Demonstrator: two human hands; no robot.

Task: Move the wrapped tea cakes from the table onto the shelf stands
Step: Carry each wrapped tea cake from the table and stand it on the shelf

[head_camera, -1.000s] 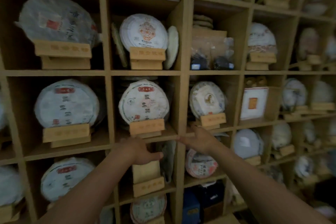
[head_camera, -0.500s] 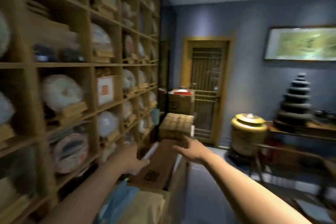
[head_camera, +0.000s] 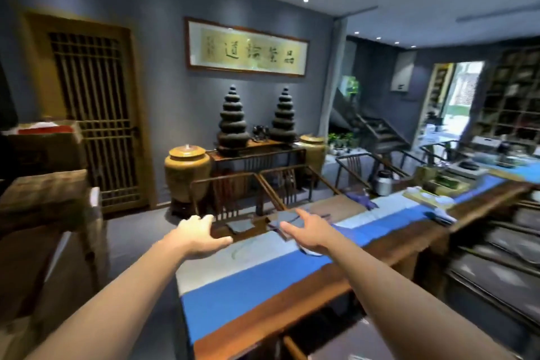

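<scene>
Both the left hand [head_camera: 198, 235] and the right hand [head_camera: 306, 231] reach empty over the near end of the long wooden table [head_camera: 292, 301], fingers apart and relaxed, presumably for the next pickup, though no wrapped tea cake is discernible on it.

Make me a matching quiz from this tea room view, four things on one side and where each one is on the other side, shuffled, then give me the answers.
Things:
1. framed calligraphy
2. lattice door
3. yellow lidded jar
4. blue runner

Places:
A. on the floor, left of the dark side table
B. lying along the long wooden table
C. high on the grey wall, above the two black stacked towers
D. in the wall at the left, behind the cardboard boxes

Pairs: 1-C, 2-D, 3-A, 4-B
</scene>
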